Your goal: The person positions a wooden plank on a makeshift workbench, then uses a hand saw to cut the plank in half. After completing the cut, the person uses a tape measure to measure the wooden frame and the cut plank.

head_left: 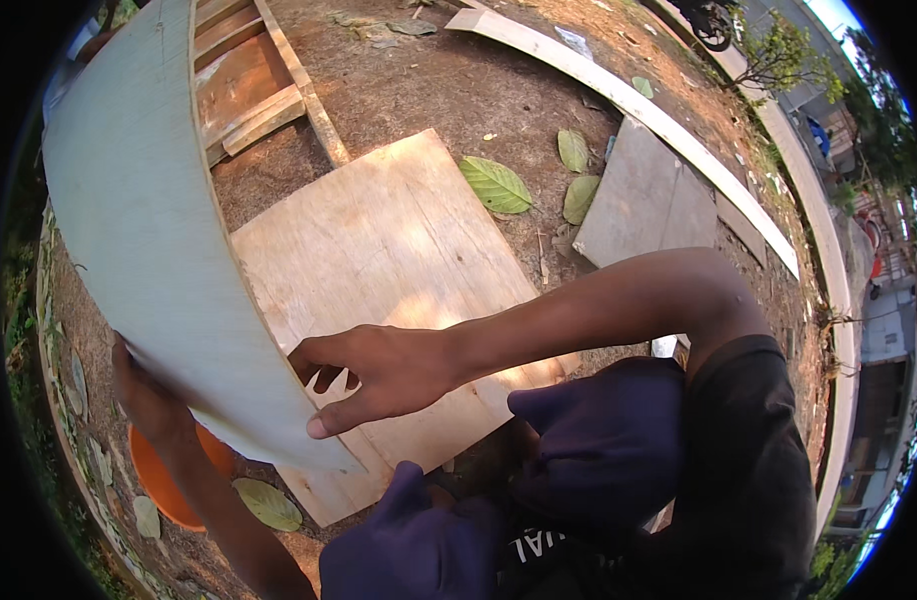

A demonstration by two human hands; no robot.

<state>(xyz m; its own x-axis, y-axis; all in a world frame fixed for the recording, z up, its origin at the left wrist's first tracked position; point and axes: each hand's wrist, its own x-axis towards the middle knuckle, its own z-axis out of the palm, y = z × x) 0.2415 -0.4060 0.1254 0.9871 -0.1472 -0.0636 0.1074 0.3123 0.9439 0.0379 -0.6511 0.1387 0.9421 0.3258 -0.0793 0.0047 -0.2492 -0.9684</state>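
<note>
A large thin pale bluish-white sheet (169, 230) runs from the upper left down toward me, tilted. My left hand (154, 400) grips its left edge near the close end, with the fingers partly hidden. Beside the opposite edge is my right hand (384, 372), thumb and fingers apart. Its thumb tip overlaps the sheet's face, and the index finger meets the edge. Beneath that hand, a bare plywood panel (409, 240) lies on the ground, partly covered by the sheet.
A wooden frame (314, 120) lies beyond the plywood. An orange bucket (164, 495) stands by my left forearm. To the right are a grey board (644, 195) and a long pale plank (679, 125). Part of another person (84, 45) shows at the far left. Leaves dot the soil.
</note>
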